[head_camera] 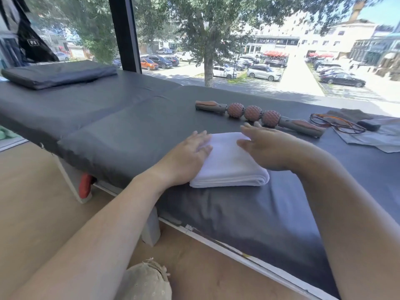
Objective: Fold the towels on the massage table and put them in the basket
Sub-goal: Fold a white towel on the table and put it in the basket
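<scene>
Towel [229,163], white and folded into a thick block at centre frame on the massage table [121,122], lies under my flat left hand [190,154] while my right hand [266,148], fingers straight, hovers to square it; basket not visible.

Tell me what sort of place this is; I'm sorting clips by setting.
Probably a massage or therapy room: a padded massage table by a big window, a roller stick lying on it, and a folded white towel.

Your left hand [187,158] and right hand [267,148] rest flat on a folded white towel [230,167] on the massage table [121,126].
</scene>
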`<move>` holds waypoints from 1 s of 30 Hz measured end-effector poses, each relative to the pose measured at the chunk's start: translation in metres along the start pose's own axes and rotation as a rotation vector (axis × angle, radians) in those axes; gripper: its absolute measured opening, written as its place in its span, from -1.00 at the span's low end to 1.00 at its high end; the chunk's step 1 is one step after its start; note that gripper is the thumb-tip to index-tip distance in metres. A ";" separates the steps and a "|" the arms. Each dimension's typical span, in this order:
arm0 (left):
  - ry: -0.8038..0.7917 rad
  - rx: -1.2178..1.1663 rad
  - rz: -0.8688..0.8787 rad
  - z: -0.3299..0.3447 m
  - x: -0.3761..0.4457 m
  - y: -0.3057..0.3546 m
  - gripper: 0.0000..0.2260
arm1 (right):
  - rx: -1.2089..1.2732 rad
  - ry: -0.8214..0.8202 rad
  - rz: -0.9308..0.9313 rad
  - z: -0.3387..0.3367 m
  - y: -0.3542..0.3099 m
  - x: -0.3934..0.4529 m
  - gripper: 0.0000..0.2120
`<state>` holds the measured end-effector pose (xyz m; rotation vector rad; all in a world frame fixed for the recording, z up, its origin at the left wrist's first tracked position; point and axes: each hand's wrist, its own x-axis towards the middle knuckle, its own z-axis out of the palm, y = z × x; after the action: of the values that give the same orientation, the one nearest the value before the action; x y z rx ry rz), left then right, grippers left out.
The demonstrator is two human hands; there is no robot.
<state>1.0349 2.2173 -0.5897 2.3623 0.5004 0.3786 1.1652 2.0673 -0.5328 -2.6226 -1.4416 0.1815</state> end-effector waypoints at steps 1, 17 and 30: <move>0.054 -0.058 0.001 -0.002 0.002 0.001 -0.59 | 0.018 0.122 -0.032 0.002 -0.007 0.002 -0.52; 0.060 -0.017 -0.107 0.006 0.004 -0.008 -0.50 | 0.098 -0.093 0.037 0.042 -0.004 0.022 -0.43; -0.039 0.511 -0.146 0.014 -0.004 -0.011 -0.37 | 0.310 0.179 0.292 0.028 0.015 0.019 -0.33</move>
<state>1.0342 2.2150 -0.6079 2.7894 0.8241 0.1453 1.1829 2.0767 -0.5640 -2.5019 -0.8901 0.1792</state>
